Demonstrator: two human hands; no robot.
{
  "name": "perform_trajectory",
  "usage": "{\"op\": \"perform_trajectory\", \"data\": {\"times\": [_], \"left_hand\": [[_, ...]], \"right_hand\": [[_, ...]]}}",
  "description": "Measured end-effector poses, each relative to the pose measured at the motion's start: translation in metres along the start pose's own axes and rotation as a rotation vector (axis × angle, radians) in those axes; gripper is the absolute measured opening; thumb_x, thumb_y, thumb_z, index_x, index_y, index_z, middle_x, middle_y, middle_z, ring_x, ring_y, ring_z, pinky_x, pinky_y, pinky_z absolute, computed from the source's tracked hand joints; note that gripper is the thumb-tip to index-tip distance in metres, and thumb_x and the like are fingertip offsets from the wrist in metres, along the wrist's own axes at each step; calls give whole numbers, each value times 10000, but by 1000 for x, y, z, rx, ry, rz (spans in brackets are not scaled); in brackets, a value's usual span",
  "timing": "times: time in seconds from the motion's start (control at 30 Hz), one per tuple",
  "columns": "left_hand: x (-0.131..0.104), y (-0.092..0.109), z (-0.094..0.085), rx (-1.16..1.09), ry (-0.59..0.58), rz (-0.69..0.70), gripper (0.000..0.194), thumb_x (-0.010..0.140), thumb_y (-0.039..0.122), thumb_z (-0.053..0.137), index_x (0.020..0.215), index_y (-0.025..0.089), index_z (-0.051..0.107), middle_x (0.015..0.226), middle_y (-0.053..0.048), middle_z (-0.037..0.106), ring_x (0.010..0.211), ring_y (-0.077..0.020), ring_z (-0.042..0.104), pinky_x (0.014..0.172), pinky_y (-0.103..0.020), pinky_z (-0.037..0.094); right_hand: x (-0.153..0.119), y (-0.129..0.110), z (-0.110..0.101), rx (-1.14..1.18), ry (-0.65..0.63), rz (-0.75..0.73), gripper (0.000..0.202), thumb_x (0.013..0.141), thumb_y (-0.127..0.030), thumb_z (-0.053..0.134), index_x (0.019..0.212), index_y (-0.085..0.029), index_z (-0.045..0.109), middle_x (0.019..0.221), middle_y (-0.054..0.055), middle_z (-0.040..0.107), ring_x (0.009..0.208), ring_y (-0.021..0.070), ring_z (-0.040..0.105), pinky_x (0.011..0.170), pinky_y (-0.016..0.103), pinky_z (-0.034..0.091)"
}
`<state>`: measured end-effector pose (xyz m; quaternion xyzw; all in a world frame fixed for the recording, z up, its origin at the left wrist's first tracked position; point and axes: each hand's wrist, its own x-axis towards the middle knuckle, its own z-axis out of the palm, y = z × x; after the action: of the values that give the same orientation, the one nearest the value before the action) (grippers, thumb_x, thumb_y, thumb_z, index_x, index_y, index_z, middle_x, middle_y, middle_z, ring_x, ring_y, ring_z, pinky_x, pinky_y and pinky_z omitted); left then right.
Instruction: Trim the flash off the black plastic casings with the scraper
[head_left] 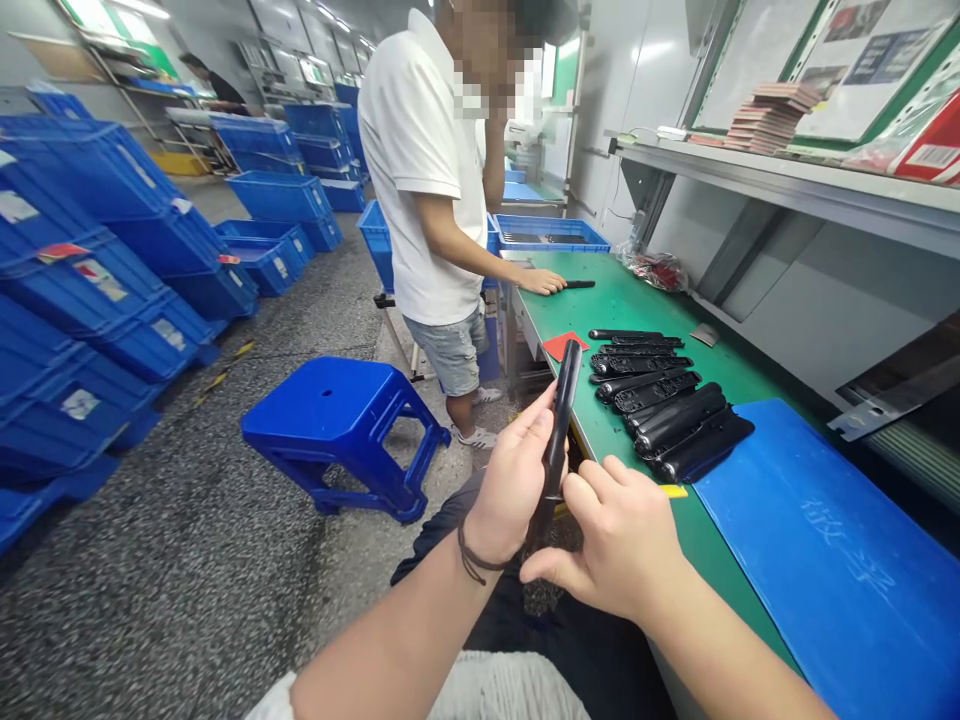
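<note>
Upright and slightly tilted, a long black plastic part (568,400) is gripped by my left hand (514,480), its thumb lying along the side. My right hand (622,530) is curled at the lower part of the piece, with its thumb stretched out below. A slim yellow tool (675,491) shows behind its knuckles, apparently held in the fist; its tip, at the black part, is mostly hidden by my fingers. Several similar black parts (679,415) lie in a row on the green tabletop (559,300) beyond my right hand.
A blue mat (840,530) covers the near right of the table. A red piece (564,346) lies at its left edge. Across the corner, a person in white (427,180) rests a hand on another black part (579,284). A blue stool (330,405) and stacked blue crates (97,270) stand left.
</note>
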<state>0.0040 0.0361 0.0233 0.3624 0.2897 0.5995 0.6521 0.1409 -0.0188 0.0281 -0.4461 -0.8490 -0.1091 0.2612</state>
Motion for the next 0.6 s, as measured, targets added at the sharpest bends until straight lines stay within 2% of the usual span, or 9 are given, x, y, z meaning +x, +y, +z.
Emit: {"op": "perform_trajectory", "data": {"times": [0.13,0.37,0.5,0.6], "left_hand": [[4,9,5,-148,-16,-46,607,975,458,694,1519,224,561,603,91,389,419,-56,282,371,-175,270],[8,7,6,-195,48,-53,417,1028,353,611,1415,199,594,624,89,414,392,-51,297,358,-168,290],[11,5,6,-215,109,-87,265,1044,331,573,1280,218,617,618,93,395,382,-53,302,357,-165,286],[16,1,3,-260,199,-107,191,1025,390,613,1133,233,605,603,103,379,369,-51,278,353,-165,259]], "right_hand": [[0,-6,0,13,-38,-15,729,965,-877,333,765,-205,533,749,30,517,715,195,396,662,357,235],[-1,-3,1,-57,-3,-74,608,1090,-673,317,754,-210,522,725,28,500,704,199,364,644,367,188],[-2,-3,6,-97,44,-104,562,1107,-616,348,749,-215,514,713,28,487,713,206,355,643,374,175],[-4,-3,11,-152,82,-139,502,1106,-538,440,728,-212,502,691,27,476,705,202,350,639,382,162]]}}
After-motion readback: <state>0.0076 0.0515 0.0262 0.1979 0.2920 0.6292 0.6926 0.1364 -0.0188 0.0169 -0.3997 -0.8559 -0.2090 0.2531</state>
